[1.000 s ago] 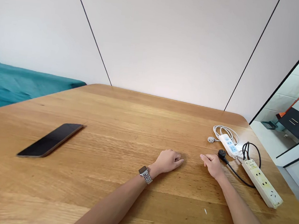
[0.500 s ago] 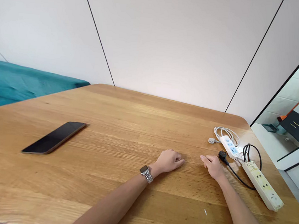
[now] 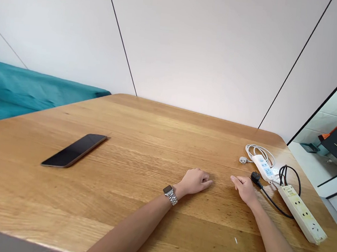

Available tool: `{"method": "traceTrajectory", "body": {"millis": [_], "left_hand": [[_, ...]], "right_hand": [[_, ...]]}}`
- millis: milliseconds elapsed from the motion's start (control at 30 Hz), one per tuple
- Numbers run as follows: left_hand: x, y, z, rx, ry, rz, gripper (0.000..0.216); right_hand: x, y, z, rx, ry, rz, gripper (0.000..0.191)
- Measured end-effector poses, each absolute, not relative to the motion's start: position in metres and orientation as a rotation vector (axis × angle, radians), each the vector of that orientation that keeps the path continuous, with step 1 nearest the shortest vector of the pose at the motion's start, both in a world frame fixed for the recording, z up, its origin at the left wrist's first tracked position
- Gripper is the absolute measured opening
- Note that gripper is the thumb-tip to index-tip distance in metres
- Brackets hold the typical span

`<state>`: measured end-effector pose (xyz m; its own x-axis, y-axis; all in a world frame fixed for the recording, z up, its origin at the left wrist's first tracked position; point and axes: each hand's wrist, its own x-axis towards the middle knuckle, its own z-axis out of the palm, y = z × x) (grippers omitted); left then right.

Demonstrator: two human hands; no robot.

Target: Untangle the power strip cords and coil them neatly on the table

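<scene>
On the wooden table (image 3: 155, 140) rests my left hand (image 3: 195, 181), loosely closed with the thumb along the curled fingers and nothing visible in it. A watch (image 3: 170, 194) with a metal band is on that wrist. My right hand (image 3: 244, 189) lies a short way to the right, also curled closed, its thumb pointing left. Just beyond it is the black plug (image 3: 255, 177) of an old yellowed power strip (image 3: 302, 214). A white power strip (image 3: 263, 168) with blue socket faces lies behind, with its coiled white cable (image 3: 270, 154) and plug (image 3: 243, 160).
A dark tablet-like slab (image 3: 74, 150) lies on the left of the table. A small white scrap (image 3: 236, 240) is near the front. Behind stands a white panelled wall (image 3: 201, 45), with a teal sofa (image 3: 40, 88) at left and a doorway at right.
The camera view has turned slightly left, so everything appears shifted to the right. Both hands keep their closed pose on the table, and the objects have not moved.
</scene>
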<state>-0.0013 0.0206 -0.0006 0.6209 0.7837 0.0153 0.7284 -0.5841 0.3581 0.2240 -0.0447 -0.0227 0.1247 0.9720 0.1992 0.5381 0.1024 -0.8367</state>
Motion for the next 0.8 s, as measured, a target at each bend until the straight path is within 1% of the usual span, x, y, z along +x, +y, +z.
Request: {"method": "traceTrajectory", "body": {"millis": [400,600,700,767,800], "left_hand": [[-0.003,0.021,0.004,2.507,1.218,0.226,0.042],[-0.004,0.023,0.000,2.493,1.204,0.238,0.044],[-0.005,0.025,-0.002,2.471,1.190,0.259,0.044],[-0.005,0.028,-0.004,2.438,1.140,0.321,0.044],[-0.006,0.030,-0.005,2.411,1.109,0.368,0.044]], "right_hand": [[0.224,-0.041,-0.027,-1.512,-1.544,0.608,0.052],[0.222,-0.051,-0.021,-1.466,-1.573,0.490,0.051],[0.237,-0.070,-0.013,-1.442,-1.595,0.290,0.047],[0.256,-0.086,-0.011,-1.498,-1.621,0.070,0.035],[0.267,-0.093,-0.012,-1.570,-1.622,-0.040,0.025]]}}
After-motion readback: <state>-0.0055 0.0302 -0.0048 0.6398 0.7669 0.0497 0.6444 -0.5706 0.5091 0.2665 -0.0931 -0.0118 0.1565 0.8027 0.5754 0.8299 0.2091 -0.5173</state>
